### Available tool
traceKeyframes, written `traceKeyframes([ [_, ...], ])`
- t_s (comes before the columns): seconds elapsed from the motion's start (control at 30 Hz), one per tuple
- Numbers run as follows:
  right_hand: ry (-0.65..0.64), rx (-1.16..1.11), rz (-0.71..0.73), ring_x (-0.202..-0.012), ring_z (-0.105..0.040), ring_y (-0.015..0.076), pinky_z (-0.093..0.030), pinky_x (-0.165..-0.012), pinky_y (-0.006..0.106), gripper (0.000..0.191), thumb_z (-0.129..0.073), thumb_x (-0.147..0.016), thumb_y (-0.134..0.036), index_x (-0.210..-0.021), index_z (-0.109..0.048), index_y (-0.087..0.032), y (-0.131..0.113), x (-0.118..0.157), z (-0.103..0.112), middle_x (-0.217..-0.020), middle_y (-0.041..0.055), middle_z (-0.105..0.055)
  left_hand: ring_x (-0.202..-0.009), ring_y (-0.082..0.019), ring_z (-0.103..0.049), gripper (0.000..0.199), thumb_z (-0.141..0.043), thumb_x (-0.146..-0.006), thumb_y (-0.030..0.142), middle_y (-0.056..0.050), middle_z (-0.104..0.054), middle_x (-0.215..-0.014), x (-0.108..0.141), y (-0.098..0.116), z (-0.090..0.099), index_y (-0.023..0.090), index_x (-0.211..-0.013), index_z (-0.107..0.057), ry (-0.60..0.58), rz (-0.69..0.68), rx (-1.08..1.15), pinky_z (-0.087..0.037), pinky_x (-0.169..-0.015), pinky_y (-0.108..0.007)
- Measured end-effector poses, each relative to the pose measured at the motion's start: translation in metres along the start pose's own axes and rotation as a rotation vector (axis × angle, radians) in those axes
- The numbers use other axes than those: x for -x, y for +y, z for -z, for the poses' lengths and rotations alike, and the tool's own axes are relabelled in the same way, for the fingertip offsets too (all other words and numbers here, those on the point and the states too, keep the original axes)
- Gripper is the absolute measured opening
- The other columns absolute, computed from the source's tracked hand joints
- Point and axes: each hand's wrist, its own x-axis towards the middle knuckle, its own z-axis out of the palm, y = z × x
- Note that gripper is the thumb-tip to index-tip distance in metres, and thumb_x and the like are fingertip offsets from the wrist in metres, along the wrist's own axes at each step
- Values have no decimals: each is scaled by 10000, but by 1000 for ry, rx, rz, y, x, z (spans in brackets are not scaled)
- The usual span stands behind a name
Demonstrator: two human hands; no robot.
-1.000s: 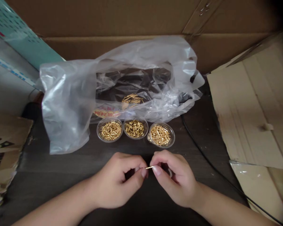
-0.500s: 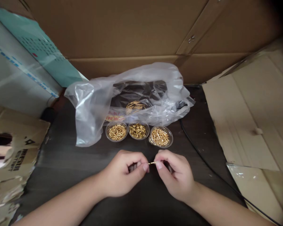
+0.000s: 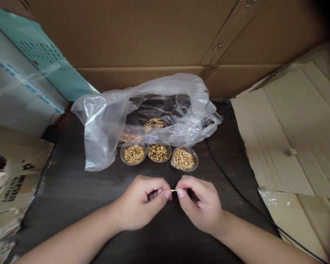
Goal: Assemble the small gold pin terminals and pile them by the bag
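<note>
A thin gold metal pin (image 3: 173, 190) sits between my two hands, its short visible length running sideways. My left hand (image 3: 140, 202) pinches one end between thumb and fingertips, and my right hand (image 3: 198, 204) pinches the other. Beyond my fingers stand three clear round plastic cups (image 3: 158, 152), each filled with small gold pins. Behind them lies a crumpled clear plastic bag (image 3: 99, 135), with loose gold pins (image 3: 154, 124) lying in a bundle at its opening.
The hands work over a dark wooden table (image 3: 77, 198). A black cable (image 3: 236, 187) curves along its right side. Flattened cardboard (image 3: 275, 139) lies at the right, more cardboard (image 3: 16, 176) at the left, and a cardboard wall (image 3: 132, 36) stands behind.
The view has shifted, so the bag and cups sit lower and smaller than a second ago. My hands have drawn closer together, and less of the pin shows between my fingertips.
</note>
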Motion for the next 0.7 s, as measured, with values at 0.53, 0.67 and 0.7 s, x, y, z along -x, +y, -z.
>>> traceKeyframes([
  [0.53,-31,-34,0,-508,-467,63,-363,-498,186,125,-536,-939,-119,-844,-550,-200,0,-2,3,-634,-52,-537,-567,-81,-478,208,-525,-999,184,40,-561,-624,-2,2,2,149,-807,-599,-28,-46,-12,-364,-565,-204],
  [0.67,-29,-26,22,-525,-487,76,-374,-508,202,135,-533,-939,-100,-850,-554,-200,0,-1,4,-648,-38,-557,-572,-79,-487,231,-521,-1001,176,39,-563,-627,-3,2,2,153,-780,-580,-26,-60,-40,-369,-574,-199],
  [0.7,-27,-16,34,-531,-496,82,-378,-511,208,140,-534,-935,-91,-849,-553,-200,0,0,4,-653,-33,-565,-576,-79,-491,232,-520,-1001,172,39,-565,-629,-3,2,1,153,-776,-577,-23,-65,-49,-372,-579,-196],
])
